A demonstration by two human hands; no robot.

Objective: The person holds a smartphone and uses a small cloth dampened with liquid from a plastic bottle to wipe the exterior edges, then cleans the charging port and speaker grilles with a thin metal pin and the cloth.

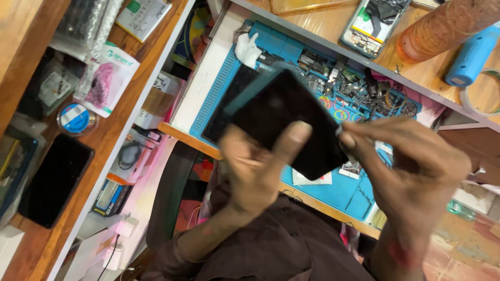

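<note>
Left hand (255,169) clamped on a black phone (289,122), thumb pressed across its dark face, held tilted above the near edge of the blue work mat (333,195). Right hand (411,171) pinched together at the phone's right edge; whether it grips a tool cannot be told, blurred. Mat's far edge carries small loose parts (359,91). Beyond, on the wooden shelf (333,23): an opened phone (372,26), an orange tape roll (442,26), a blue tool (471,52).
</note>
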